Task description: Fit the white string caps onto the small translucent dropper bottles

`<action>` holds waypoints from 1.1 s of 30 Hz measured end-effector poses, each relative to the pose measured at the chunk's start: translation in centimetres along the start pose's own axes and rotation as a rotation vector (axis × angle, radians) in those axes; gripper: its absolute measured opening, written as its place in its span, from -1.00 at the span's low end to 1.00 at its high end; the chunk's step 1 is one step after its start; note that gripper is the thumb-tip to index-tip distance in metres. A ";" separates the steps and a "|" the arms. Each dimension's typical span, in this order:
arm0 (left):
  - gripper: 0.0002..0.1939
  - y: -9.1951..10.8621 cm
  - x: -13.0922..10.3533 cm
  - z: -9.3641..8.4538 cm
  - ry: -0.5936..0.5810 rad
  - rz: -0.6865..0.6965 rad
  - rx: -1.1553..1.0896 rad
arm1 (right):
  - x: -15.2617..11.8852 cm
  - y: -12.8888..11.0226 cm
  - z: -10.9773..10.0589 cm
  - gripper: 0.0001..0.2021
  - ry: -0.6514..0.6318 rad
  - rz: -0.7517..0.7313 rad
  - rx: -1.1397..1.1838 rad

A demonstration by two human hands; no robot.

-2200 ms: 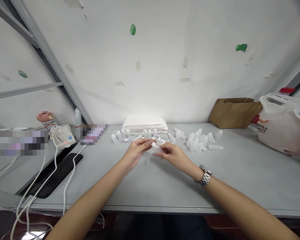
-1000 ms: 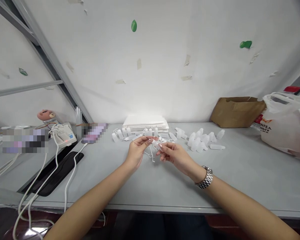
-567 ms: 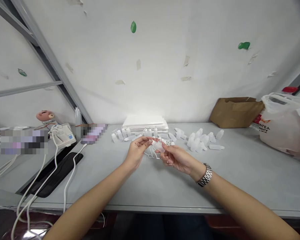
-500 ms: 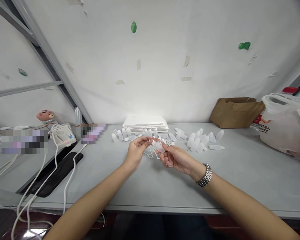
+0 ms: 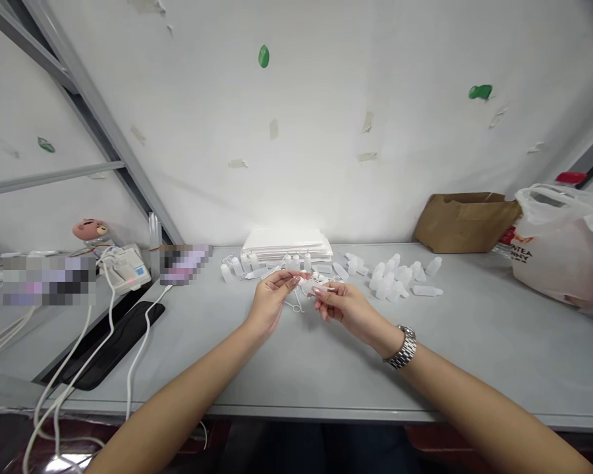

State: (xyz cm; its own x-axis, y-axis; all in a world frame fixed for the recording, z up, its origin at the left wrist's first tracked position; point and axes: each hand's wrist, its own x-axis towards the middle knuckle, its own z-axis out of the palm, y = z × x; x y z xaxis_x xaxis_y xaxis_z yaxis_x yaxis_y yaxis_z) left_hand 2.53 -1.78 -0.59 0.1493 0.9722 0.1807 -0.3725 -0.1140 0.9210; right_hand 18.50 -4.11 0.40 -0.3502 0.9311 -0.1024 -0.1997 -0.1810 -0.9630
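Observation:
A small translucent plastic bottle (image 5: 312, 286) is held above the table between my two hands. My left hand (image 5: 269, 301) is closed in a pinch at the bottle's left end; its fingertips partly cover that end. My right hand (image 5: 350, 309), with a metal watch on the wrist, pinches the other end between thumb and fingers. White looped strips (image 5: 296, 305) lie just below and behind the fingers. To the right is a cluster of similar small bottles (image 5: 388, 280), some upright and some lying down. More small bottles (image 5: 237, 266) stand beyond my left hand.
A stack of white sheets (image 5: 286, 242) lies against the wall. At the right are a brown cardboard box (image 5: 467, 224) and a plastic bag (image 5: 558, 257). White cables (image 5: 145, 329), a black flat slab (image 5: 113, 342) and a white device (image 5: 128, 268) occupy the left side.
The bottle between my hands has turned, and my right fingers have shifted their hold on it. My left hand has barely moved.

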 end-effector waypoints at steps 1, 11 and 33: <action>-0.87 0.0 0.0 0.1 0.007 0.010 -0.009 | 0.0 0.0 0.0 -0.73 -0.006 0.002 0.012; -0.89 0.5 -0.1 0.1 0.007 -0.014 0.007 | -0.1 0.4 0.5 -0.71 0.024 -0.088 -0.076; -0.77 0.7 0.1 -0.2 0.016 -0.061 -0.006 | -0.4 -0.1 0.2 -0.77 -0.153 0.053 0.075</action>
State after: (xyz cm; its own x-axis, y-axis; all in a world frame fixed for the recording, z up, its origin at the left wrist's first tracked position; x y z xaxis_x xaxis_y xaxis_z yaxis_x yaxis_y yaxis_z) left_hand 2.08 -1.70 -0.02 0.1572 0.9804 0.1186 -0.3689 -0.0531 0.9280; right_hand 18.42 -4.51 0.56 -0.4960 0.8616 -0.1079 -0.2433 -0.2572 -0.9352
